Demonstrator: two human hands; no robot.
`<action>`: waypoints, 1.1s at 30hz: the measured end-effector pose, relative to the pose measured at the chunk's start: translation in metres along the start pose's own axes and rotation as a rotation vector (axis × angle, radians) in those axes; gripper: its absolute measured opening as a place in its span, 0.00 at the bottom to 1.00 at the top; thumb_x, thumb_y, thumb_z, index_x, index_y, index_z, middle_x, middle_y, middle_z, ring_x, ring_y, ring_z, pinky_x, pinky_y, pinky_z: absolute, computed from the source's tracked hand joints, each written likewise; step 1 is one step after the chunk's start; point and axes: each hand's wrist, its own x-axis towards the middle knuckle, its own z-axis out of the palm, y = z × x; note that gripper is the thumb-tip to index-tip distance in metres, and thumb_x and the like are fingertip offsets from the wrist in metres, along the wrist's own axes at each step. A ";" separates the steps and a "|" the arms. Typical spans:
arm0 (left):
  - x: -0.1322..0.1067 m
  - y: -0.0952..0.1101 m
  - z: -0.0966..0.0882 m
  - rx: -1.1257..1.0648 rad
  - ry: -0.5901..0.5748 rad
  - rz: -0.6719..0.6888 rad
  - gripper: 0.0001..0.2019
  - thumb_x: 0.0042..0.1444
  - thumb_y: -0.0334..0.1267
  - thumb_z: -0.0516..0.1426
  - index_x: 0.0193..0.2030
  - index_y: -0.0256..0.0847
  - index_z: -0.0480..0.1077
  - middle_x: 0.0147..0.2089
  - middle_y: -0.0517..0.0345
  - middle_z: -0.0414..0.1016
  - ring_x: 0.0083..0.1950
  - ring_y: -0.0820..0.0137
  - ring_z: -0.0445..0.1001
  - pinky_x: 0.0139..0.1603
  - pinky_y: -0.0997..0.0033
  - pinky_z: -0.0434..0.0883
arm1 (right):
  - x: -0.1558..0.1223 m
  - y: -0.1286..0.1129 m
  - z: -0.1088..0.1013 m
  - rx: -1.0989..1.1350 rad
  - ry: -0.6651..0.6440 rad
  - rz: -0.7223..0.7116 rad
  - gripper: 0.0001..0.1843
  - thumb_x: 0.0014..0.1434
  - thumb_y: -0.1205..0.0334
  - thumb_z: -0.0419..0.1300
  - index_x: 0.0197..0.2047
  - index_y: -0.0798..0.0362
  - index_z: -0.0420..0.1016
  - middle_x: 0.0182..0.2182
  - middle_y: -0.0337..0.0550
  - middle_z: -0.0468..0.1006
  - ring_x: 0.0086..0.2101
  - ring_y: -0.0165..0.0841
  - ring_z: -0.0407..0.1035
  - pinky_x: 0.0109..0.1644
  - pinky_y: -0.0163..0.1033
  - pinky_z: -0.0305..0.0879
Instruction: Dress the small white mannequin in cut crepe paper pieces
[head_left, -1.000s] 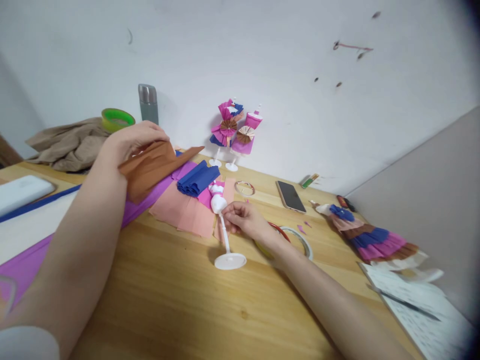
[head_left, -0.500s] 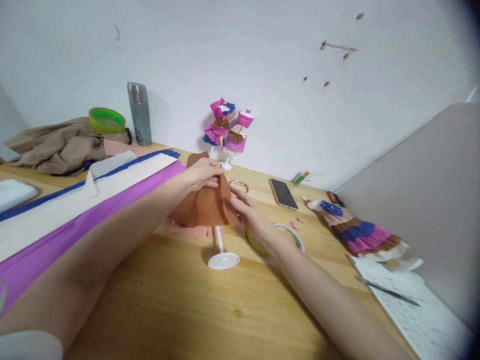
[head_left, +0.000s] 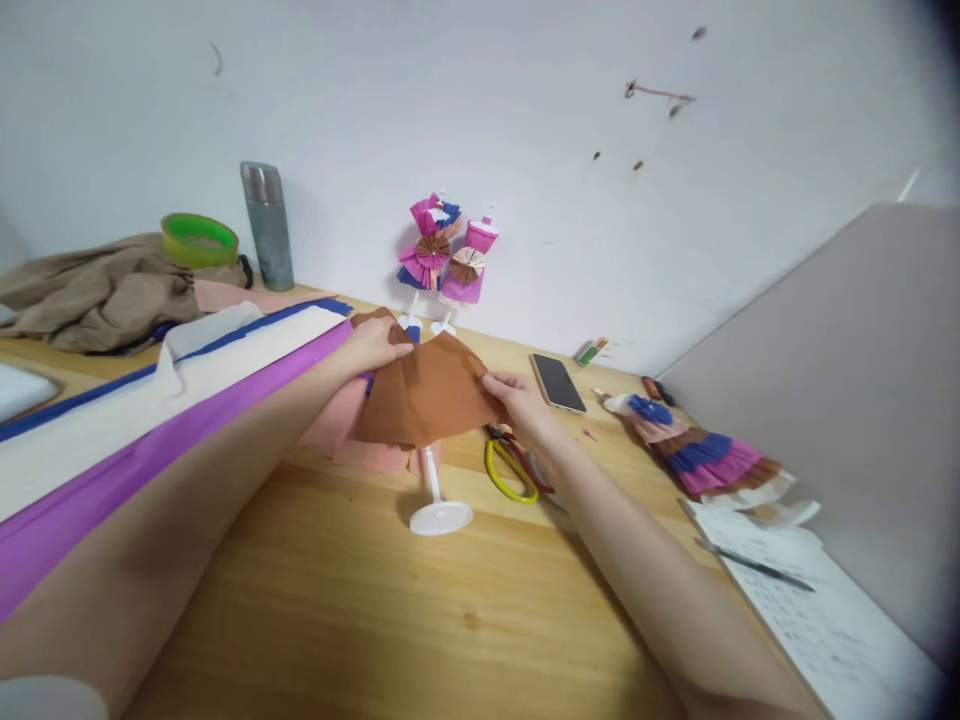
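Observation:
A sheet of brown crepe paper [head_left: 429,392] is stretched between my two hands above the wooden table [head_left: 360,610]. My left hand [head_left: 375,345] pinches its upper left edge. My right hand [head_left: 517,398] grips its right edge. Below the sheet stands a small white mannequin stand [head_left: 436,508], its top hidden by the paper. Pink paper pieces [head_left: 337,430] lie under the sheet on the left.
Yellow-handled scissors [head_left: 508,468] lie right of the stand. A phone [head_left: 558,382], a dressed paper doll [head_left: 690,455] and a notebook with a pen [head_left: 757,568] are at the right. Two dressed mannequins [head_left: 444,262], a flask [head_left: 267,224], tape [head_left: 198,238] and purple paper [head_left: 165,450] sit farther back.
My left hand carried the brown paper from the left over to the stand. My right hand let go of the stand and took the sheet's right edge, spreading it wide.

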 end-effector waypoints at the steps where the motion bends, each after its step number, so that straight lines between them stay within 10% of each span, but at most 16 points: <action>1: -0.001 -0.002 0.000 0.070 0.014 -0.027 0.19 0.52 0.44 0.62 0.47 0.35 0.73 0.53 0.40 0.76 0.58 0.48 0.72 0.59 0.56 0.67 | -0.001 -0.004 -0.004 -0.025 -0.008 0.000 0.17 0.51 0.47 0.64 0.29 0.53 0.72 0.20 0.40 0.74 0.17 0.28 0.64 0.20 0.34 0.56; 8: -0.004 -0.002 -0.003 0.322 0.070 -0.057 0.22 0.56 0.45 0.55 0.54 0.35 0.70 0.55 0.37 0.75 0.58 0.47 0.72 0.53 0.56 0.70 | -0.025 -0.036 -0.042 -0.894 -0.383 0.030 0.14 0.54 0.55 0.64 0.22 0.52 0.70 0.17 0.42 0.76 0.19 0.31 0.68 0.25 0.35 0.59; 16: 0.000 -0.014 -0.009 0.386 0.013 -0.162 0.23 0.56 0.49 0.55 0.52 0.35 0.70 0.57 0.35 0.75 0.58 0.46 0.73 0.49 0.59 0.71 | -0.048 -0.014 -0.025 -1.366 -0.296 -0.042 0.14 0.51 0.59 0.63 0.42 0.52 0.72 0.33 0.49 0.80 0.31 0.41 0.73 0.28 0.38 0.51; 25: 0.002 -0.017 -0.003 0.313 0.002 -0.267 0.37 0.56 0.54 0.54 0.64 0.26 0.59 0.60 0.26 0.71 0.60 0.44 0.72 0.52 0.58 0.70 | -0.048 -0.021 -0.040 -1.055 -0.079 -0.058 0.11 0.57 0.58 0.58 0.43 0.52 0.69 0.31 0.46 0.79 0.30 0.35 0.71 0.32 0.36 0.58; 33: 0.000 -0.029 -0.007 0.151 0.020 -0.272 0.30 0.52 0.51 0.61 0.59 0.38 0.67 0.48 0.41 0.80 0.45 0.52 0.81 0.40 0.63 0.74 | -0.053 -0.025 -0.038 -0.073 -0.237 -0.034 0.26 0.48 0.50 0.66 0.47 0.49 0.62 0.23 0.34 0.73 0.18 0.29 0.65 0.21 0.35 0.57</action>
